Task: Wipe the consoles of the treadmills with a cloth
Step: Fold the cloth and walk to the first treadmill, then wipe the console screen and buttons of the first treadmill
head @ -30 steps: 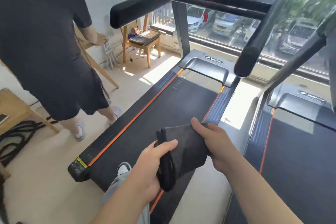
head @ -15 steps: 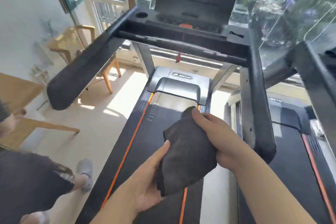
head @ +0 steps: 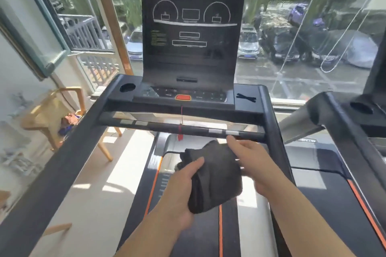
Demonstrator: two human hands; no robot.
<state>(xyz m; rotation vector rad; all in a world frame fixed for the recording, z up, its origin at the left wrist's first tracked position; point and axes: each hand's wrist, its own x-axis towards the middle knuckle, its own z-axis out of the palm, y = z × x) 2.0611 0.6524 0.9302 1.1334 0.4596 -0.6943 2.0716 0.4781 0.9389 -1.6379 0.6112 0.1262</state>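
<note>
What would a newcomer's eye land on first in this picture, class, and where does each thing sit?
Probably the tall dark console screen, upright at centre against the bright window, with the orange button just below it. Next, low in the middle, the dark cloth held between the left hand and the right hand, under the crossbar.

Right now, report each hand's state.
Left hand: closed on the cloth, thumb across its front.
Right hand: holding the cloth's far side, fingers extended along its top edge.

The cloth [head: 213,175] hides the fingers of both hands.
</note>
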